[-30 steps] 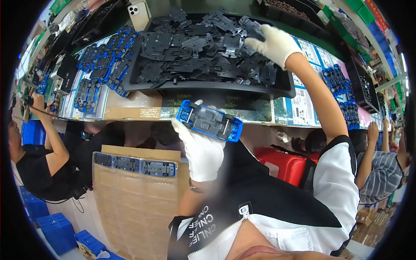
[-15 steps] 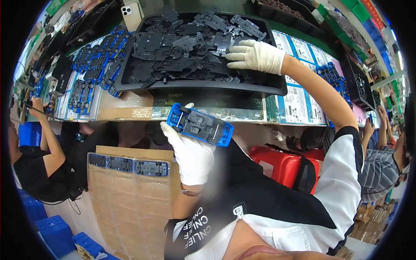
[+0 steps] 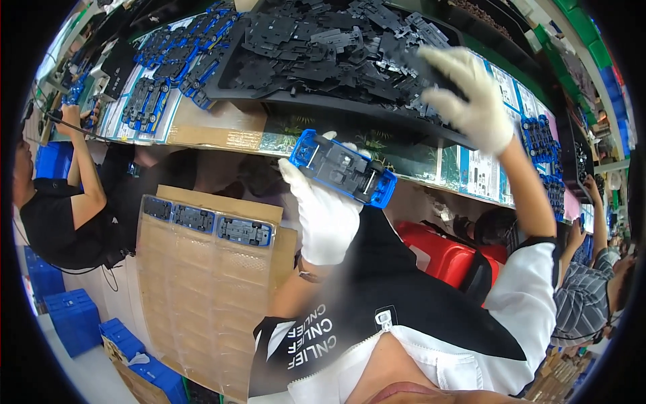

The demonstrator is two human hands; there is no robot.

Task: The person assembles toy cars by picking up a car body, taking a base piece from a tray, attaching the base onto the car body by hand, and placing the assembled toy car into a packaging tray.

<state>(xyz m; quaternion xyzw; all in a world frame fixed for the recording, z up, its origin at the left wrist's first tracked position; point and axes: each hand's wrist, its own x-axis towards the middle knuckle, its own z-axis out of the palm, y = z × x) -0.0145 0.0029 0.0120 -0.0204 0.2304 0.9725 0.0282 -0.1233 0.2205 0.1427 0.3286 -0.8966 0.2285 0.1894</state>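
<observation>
My left hand point(image 3: 328, 219), in a white glove, grips a blue toy car point(image 3: 342, 168) with its black underside turned up. The car sits tilted in front of the table edge, its right end lower. My right hand point(image 3: 471, 101), gloved too and smeared by motion, is over the right side of a black tray point(image 3: 350, 106). Its fingers are spread, and nothing shows between them. Heaped in the tray are flat black plastic car base plates point(image 3: 303, 54).
More upturned blue cars point(image 3: 149, 104) lie left of the tray, others point(image 3: 542, 145) to the right. Below the table, a clear blister tray on cardboard point(image 3: 208, 296) holds three cars point(image 3: 243, 231) along its top row. A red case point(image 3: 441, 256) stands under the table. Co-workers point(image 3: 60, 209) sit on both sides.
My right hand has lifted back from the plates toward the tray's right front, fingers spreading. My left hand still holds the car, now a little further right in a shifted view.
</observation>
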